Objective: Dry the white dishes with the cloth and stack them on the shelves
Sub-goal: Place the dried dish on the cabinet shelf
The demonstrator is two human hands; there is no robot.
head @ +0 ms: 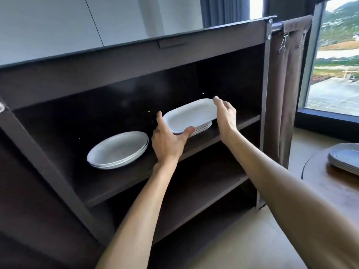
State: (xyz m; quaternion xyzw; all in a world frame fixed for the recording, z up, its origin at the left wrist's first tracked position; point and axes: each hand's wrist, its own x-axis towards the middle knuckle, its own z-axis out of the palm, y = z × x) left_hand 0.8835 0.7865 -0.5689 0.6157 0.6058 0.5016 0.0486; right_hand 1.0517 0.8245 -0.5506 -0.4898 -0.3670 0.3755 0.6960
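Observation:
A white rectangular dish (190,115) lies on top of a stack of similar dishes (204,128) on the upper shelf (139,175) of a dark shelf unit. My left hand (167,140) is at the dish's near-left corner, its thumb touching the front rim and its fingers straight beside the left edge. My right hand (226,117) lies flat against the dish's right edge with its fingertips at the far corner. A stack of white oval plates (118,149) sits further left on the same shelf. No cloth is in view.
A lower shelf (194,193) sits beneath. To the right, a round wooden table (330,185) carries another stack of dishes (345,158). A brown fabric cover (285,84) hangs at the unit's right side, beside a window (334,74).

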